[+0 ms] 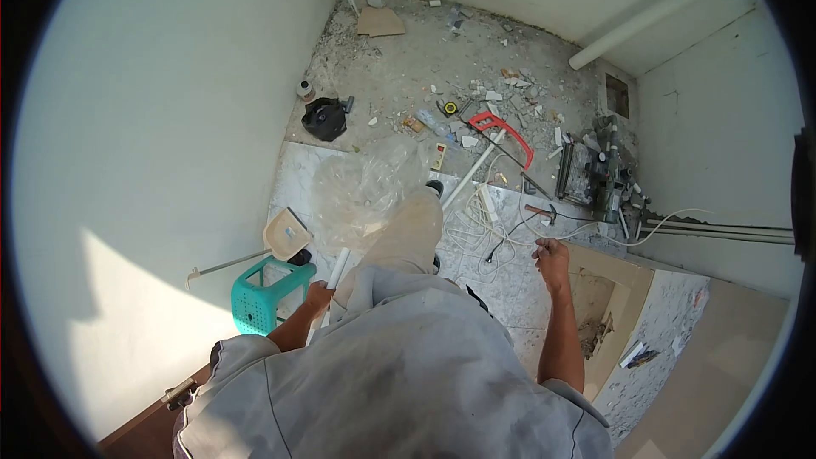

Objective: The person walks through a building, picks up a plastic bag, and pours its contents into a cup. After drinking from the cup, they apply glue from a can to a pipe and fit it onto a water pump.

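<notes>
My left hand [319,296] is wrapped round a white plastic pipe [338,269], which slants beside my left leg. My right hand [552,257] is raised on the other side, its fingers curled together; whatever may be in them is too small to make out. A hammer [541,212] lies on the floor just beyond it, near a loose white cable [463,236] and a black plug [490,257]. Farther ahead, a red-framed hacksaw [525,155] rests by a second white pipe [473,173]. A yellow tape measure [450,108] sits among debris.
A green plastic stool [253,299] and a dustpan [286,235] stand at the left wall. Clear plastic sheeting [361,183] covers tiles ahead. Broken rubble [514,93], a black bag [325,120] and a power strip [439,155] lie beyond. At right is a framed opening [633,276].
</notes>
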Available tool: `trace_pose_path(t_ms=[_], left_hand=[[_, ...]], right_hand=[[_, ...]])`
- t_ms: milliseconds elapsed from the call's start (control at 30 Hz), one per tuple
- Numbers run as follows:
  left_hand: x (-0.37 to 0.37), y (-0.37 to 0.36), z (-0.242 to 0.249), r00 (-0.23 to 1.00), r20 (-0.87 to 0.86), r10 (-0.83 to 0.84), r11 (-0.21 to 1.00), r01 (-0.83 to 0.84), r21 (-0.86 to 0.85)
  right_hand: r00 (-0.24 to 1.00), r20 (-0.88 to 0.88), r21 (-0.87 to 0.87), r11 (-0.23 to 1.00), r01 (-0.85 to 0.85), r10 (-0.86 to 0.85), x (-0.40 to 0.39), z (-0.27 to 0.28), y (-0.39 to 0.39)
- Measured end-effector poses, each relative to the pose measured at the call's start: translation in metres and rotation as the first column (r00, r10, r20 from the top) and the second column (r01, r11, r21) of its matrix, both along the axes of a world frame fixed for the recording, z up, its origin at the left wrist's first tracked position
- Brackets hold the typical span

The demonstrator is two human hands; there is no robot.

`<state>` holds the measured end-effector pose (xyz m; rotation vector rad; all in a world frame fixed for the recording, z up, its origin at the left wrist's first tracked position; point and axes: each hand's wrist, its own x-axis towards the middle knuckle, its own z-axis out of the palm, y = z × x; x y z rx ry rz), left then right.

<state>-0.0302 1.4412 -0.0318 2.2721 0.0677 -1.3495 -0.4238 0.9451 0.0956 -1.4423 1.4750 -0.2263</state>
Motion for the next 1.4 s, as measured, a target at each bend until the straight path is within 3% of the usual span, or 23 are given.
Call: trace_pose_path(t_ms=[100, 167, 233, 333, 400, 467, 533, 767, 867, 900, 967, 1000, 1067, 1100, 1133, 1167, 1200, 1233, 1267, 1333, 1400], left_hand=[[0.018, -0.051, 0.034, 0.998, -0.036, 0.052, 0.997, -0.05, 0.061], [0.044, -0.102, 0.054, 0.998, -0.045, 0.049, 0.993, -0.044, 0.113], [0.077, -0.128, 0.04, 0.985, -0.101, 0.142, 0.99, -0.139, 0.035], [0.125, -0.166, 0.028, 0.961, -0.149, 0.232, 0.968, -0.243, -0.057], [0.162, -0.207, 0.049, 0.964, -0.121, 0.238, 0.963, -0.25, -0.099], [0.202, -0.244, 0.061, 0.971, -0.046, 0.237, 0.958, -0.241, -0.155], [0.24, -0.284, 0.079, 0.966, 0.018, 0.257, 0.942, -0.247, -0.227], [0.353, -0.45, 0.117, 0.987, 0.099, 0.125, 0.909, -0.074, -0.41], [0.403, -0.543, 0.134, 0.995, 0.097, 0.034, 0.858, 0.021, -0.513], [0.42, -0.585, 0.14, 0.996, 0.09, -0.007, 0.833, 0.056, -0.55], [0.456, -0.664, 0.146, 0.989, 0.115, -0.092, 0.799, 0.142, -0.584], [0.476, -0.704, 0.143, 0.979, 0.147, -0.139, 0.784, 0.199, -0.588], [0.501, -0.792, 0.149, 0.947, 0.256, -0.192, 0.771, 0.307, -0.558], [0.522, -0.829, 0.131, 0.959, 0.202, -0.197, 0.746, 0.28, -0.604], [0.538, -0.877, 0.134, 0.955, 0.179, -0.237, 0.72, 0.296, -0.627], [0.544, -0.905, 0.139, 0.951, 0.142, -0.275, 0.716, 0.301, -0.629], [0.547, -0.93, 0.142, 0.949, 0.101, -0.299, 0.708, 0.291, -0.643], [0.561, -0.957, 0.14, 0.911, 0.137, -0.388, 0.662, 0.379, -0.646], [0.567, -0.979, 0.146, 0.893, 0.15, -0.424, 0.651, 0.416, -0.635], [0.578, -1.02, 0.164, 0.841, 0.19, -0.507, 0.611, 0.506, -0.609], [0.594, -1.044, 0.147, 0.796, 0.188, -0.576, 0.597, 0.566, -0.568]], right_hand=[[0.987, 0.061, -0.105, 0.985, -0.14, 0.147, 0.073, 0.021, -0.051], [0.976, -0.023, -0.125, 0.968, -0.219, 0.218, 0.098, 0.011, -0.082], [0.965, -0.092, -0.154, 0.954, -0.258, 0.246, 0.121, 0.008, -0.106], [0.977, -0.006, -0.102, 0.971, -0.215, 0.215, 0.096, -0.054, -0.135], [0.962, -0.192, -0.003, 0.981, -0.196, 0.192, 0.092, -0.048, -0.144], [0.986, -0.164, 0.102, 0.995, 0.011, 0.006, 0.076, -0.061, -0.146], [0.966, -0.249, 0.206, 0.971, 0.121, -0.068, 0.076, -0.051, -0.141], [0.926, -0.357, 0.395, 0.878, 0.27, -0.124, 0.092, -0.075, -0.115], [0.942, -0.322, 0.346, 0.938, 0.019, 0.1, 0.113, -0.099, -0.131], [0.925, -0.289, 0.323, 0.935, -0.148, 0.247, 0.121, -0.111, -0.141], [0.83, -0.299, 0.262, 0.877, -0.402, 0.47, 0.135, -0.154, -0.165], [0.788, -0.344, 0.331, 0.851, -0.407, 0.511, 0.151, -0.174, -0.186], [0.574, -0.476, 0.419, 0.746, -0.518, 0.666, 0.203, -0.195, -0.232], [0.369, -0.561, 0.456, 0.648, -0.609, 0.741, 0.232, -0.199, -0.265], [0.38, -0.608, 0.437, 0.693, -0.573, 0.697, 0.258, -0.209, -0.288], [0.462, -0.632, 0.302, 0.746, -0.593, 0.622, 0.29, -0.191, -0.316], [0.833, -0.481, 0.179, 0.961, -0.211, 0.273, 0.321, -0.176, -0.334], [0.941, -0.272, 0.122, 0.963, 0.242, -0.203, 0.348, -0.163, -0.365], [0.941, -0.263, 0.051, 0.972, 0.231, -0.21, 0.378, -0.124, -0.396], [0.924, -0.282, -0.12, 0.965, 0.233, -0.258, 0.416, -0.102, -0.434], [0.907, -0.18, -0.19, 0.918, 0.348, -0.381, 0.444, -0.074, -0.457]])
